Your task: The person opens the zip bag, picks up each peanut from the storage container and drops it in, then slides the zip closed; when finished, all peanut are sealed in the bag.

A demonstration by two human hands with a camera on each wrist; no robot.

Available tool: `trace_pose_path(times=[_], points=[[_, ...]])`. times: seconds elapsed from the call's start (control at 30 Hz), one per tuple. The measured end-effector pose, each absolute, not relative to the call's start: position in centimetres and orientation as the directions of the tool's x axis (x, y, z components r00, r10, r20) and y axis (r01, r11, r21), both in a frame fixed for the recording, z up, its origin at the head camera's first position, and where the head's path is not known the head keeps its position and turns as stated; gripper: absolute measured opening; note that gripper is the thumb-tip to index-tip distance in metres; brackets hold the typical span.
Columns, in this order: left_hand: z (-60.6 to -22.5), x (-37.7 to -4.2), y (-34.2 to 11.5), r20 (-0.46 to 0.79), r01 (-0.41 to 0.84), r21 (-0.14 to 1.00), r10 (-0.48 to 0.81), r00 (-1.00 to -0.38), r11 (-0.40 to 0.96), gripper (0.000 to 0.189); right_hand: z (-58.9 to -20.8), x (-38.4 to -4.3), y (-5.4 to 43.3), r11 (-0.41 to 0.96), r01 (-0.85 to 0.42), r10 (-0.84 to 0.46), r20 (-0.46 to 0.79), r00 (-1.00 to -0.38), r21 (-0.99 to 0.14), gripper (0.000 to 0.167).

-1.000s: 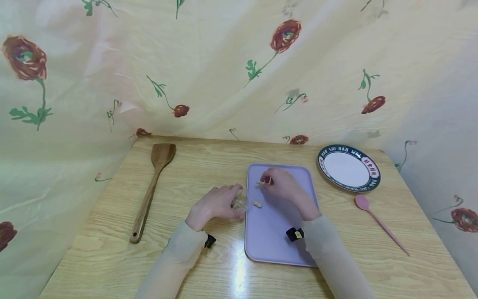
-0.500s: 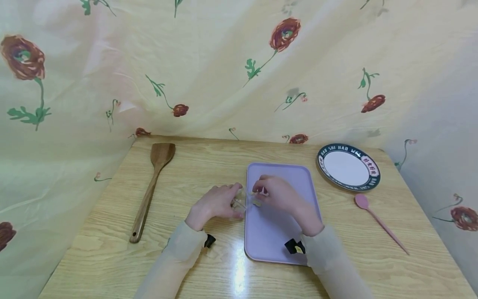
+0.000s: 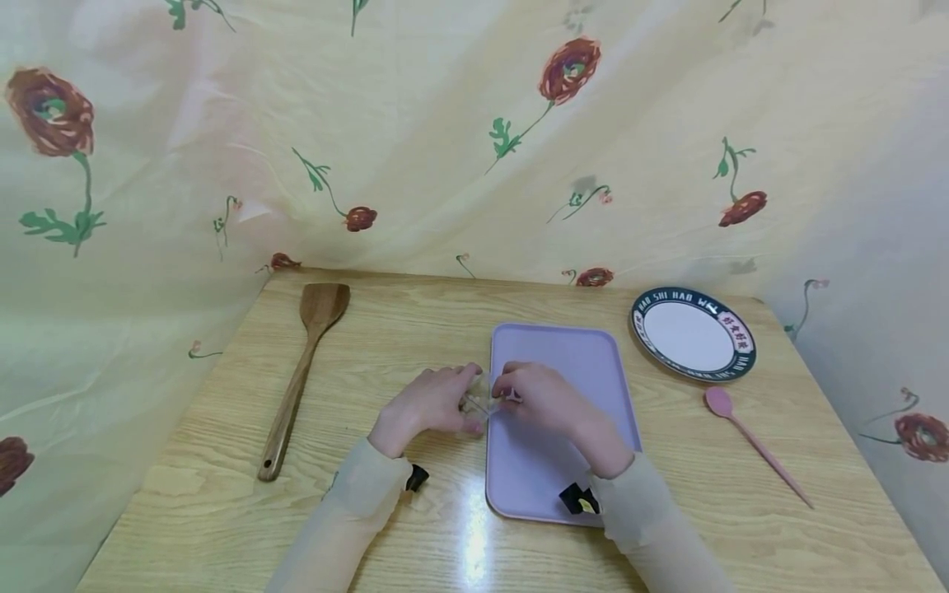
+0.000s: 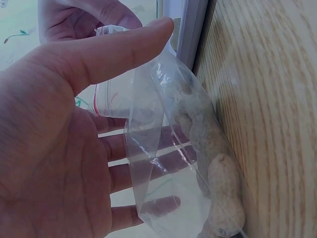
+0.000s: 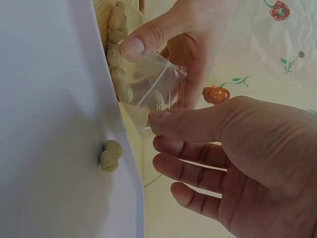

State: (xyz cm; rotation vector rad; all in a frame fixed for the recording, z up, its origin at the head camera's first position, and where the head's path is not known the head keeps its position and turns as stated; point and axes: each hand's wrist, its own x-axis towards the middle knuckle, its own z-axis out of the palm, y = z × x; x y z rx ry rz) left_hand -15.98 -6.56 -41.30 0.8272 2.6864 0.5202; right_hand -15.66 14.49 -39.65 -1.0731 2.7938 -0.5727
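My left hand [image 3: 430,405] holds a clear zip bag [image 4: 143,129] at the tray's left edge, thumb on one side and fingers on the other. Several unshelled peanuts [image 4: 225,183] lie along the bag's bottom, against the wood. With thumb and forefinger, my right hand [image 3: 544,397] pinches another peanut [image 5: 158,101], seen at the bag's mouth in the right wrist view. A single loose peanut [image 5: 111,156] rests on the lilac tray [image 3: 563,346] below the right hand; the head view hides it behind that hand.
A wooden spatula [image 3: 306,371] lies on the table [image 3: 385,321] to the left. Right of the tray are a dark-rimmed white plate [image 3: 689,333] and a pink spoon [image 3: 756,441]. Floral cloth [image 3: 430,148] hangs behind the table.
From further up the tray, my right hand has come down and left to the bag's mouth, carrying the pinched peanut. My left hand has stayed in place with the bag.
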Motion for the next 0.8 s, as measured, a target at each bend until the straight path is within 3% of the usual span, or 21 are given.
trace_pose_path(times=[0.8], points=[[-41.33,-16.02,-6.5,-0.153,0.476,0.427,0.58,-0.8,0.769,0.08,-39.42,-16.0,15.28,0.714,-0.559,-0.607,0.024,-0.794,-0.421,0.02]])
